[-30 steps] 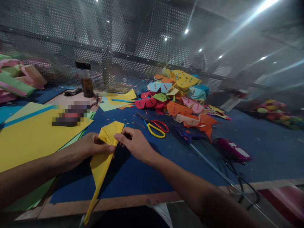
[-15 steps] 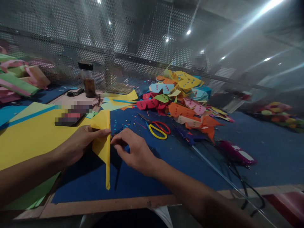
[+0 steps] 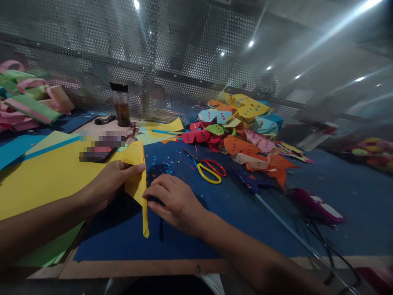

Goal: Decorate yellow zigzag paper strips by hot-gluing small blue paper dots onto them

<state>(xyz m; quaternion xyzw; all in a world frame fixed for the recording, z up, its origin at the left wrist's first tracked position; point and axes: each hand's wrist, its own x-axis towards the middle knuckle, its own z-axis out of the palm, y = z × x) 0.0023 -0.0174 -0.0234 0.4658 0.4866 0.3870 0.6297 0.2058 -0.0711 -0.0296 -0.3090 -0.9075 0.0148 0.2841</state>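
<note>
A folded piece of yellow paper [image 3: 136,187] is pinched near its top between the thumb and fingers of my left hand [image 3: 111,180]. Its narrow folded strip runs down along the right edge and ends in a point above the blue mat. My right hand [image 3: 176,203] is at that strip's right edge, fingers curled, with the fingertips touching the paper. Just beyond my right hand lie scissors [image 3: 209,171] with one yellow and one red handle. Small coloured paper bits are scattered on the mat between the paper and the scissors.
Butterfly-like paper pieces [image 3: 242,135] are heaped behind the scissors. A blue glue gun [image 3: 250,182] and a purple device [image 3: 317,205] with a cable lie right. Yellow sheets [image 3: 46,176], a phone [image 3: 102,149] and a lidded jar [image 3: 122,106] stand or lie left. A perforated metal screen rises behind.
My right hand has moved down along the yellow strip and now touches its edge, where a gap showed before. The whole view has shifted slightly.
</note>
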